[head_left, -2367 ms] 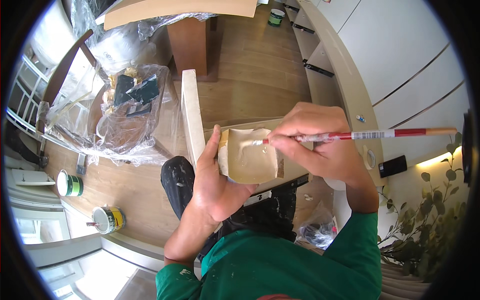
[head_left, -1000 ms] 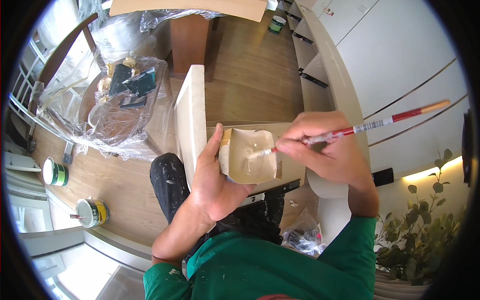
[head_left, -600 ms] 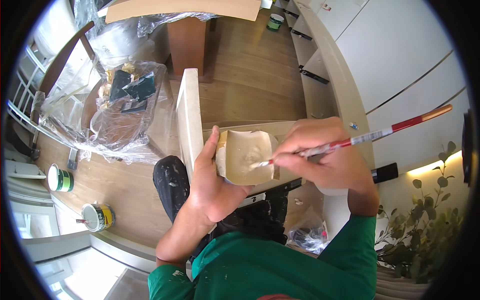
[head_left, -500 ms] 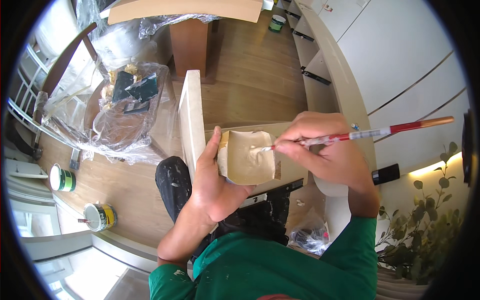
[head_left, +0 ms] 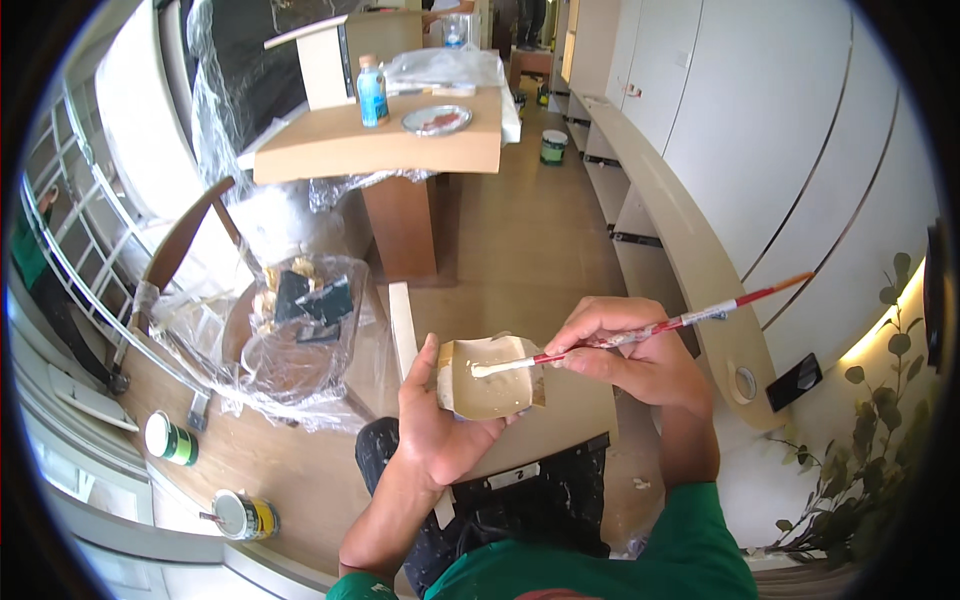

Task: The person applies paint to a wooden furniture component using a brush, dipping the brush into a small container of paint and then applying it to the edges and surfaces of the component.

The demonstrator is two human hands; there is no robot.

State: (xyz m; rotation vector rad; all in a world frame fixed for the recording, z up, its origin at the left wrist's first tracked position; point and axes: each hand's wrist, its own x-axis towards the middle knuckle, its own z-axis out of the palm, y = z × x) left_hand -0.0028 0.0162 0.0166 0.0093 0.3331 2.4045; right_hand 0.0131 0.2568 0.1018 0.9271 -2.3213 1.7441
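Hands (head_left: 440, 435) hold carton (head_left: 492, 402) and brush (head_left: 705, 312), more pale-coated bristles (head_left: 512, 366) showing than before.

The small square beige tray (head_left: 539, 390) looks like stiff paper, rough along its rim; the creamy beige paste (head_left: 492, 394) inside looks smooth and wet. The slim red paintbrush (head_left: 690, 318) has a glossy, smeared handle. Shiny, crinkled clear plastic sheeting (head_left: 285, 385) covers the brown wooden chair (head_left: 183, 238). The green shirt (head_left: 600, 578) is matt cloth.
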